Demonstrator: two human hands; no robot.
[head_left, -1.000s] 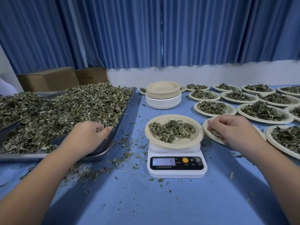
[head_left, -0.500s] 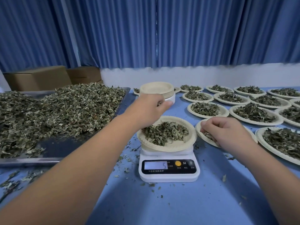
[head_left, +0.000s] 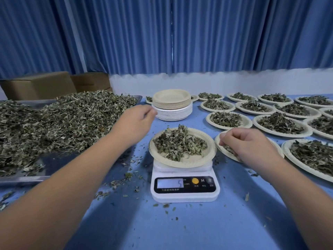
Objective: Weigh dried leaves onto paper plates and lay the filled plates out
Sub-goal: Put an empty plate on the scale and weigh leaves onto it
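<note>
A white digital scale stands mid-table and its display reads 5. On it sits a paper plate holding a mound of dried leaves. My left hand hovers left of and beyond that plate, close to the stack of empty plates, fingers loosely extended and holding nothing I can see. My right hand rests over the neighbouring plate right of the scale, fingers curled round a small bunch of leaves.
A metal tray with a big heap of dried leaves fills the left side. Several filled plates lie in rows at the right. Cardboard boxes stand at the back left. Leaf crumbs litter the blue table around the scale.
My left hand came from the tray to the scale plate, added leaves, and has now drawn away up and to the left. The mound is taller. My right hand has stayed put.
</note>
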